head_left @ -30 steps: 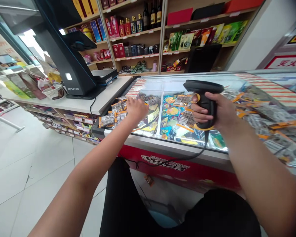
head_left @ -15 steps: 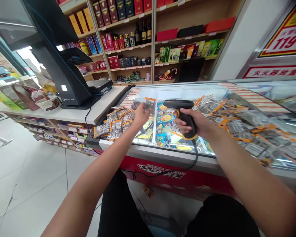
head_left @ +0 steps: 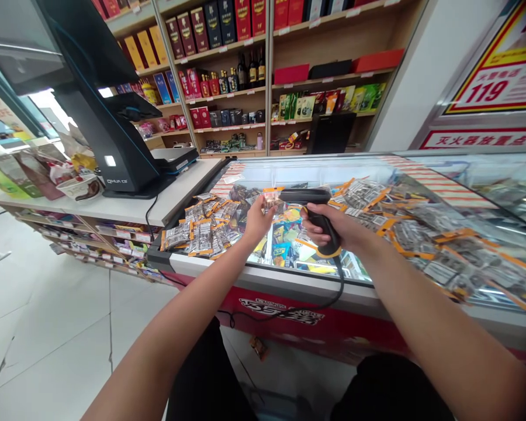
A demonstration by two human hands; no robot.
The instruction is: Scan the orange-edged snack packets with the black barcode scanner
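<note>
The work looks partway through: 1 packet point(head_left: 270, 196) is up in the left hand point(head_left: 259, 219) before the scanner point(head_left: 304, 196), while many like it lie in a left heap point(head_left: 206, 225) and a right heap point(head_left: 421, 240) on the freezer point(head_left: 346, 318). Which heap is done and which is left cannot be told from how they lie, nor whether the held packet has been read. The left thumb and fingers are pinched together on the packet. The right hand point(head_left: 328, 228) is wrapped around the scanner's handle; whether a finger presses the trigger, I cannot tell. The scanner's head points at the packet, just beside it.

Between the heaps, a stretch of glass top gives both hands room over the bags point(head_left: 293, 214) beneath. The left heap reaches near the front left corner, so packets there could slip off if pushed. The right heap also runs close to the front edge. The cable point(head_left: 341, 280) droops over that edge and could snag. 1 more packet, the floor packet point(head_left: 258, 347), lies below the freezer front.
</note>
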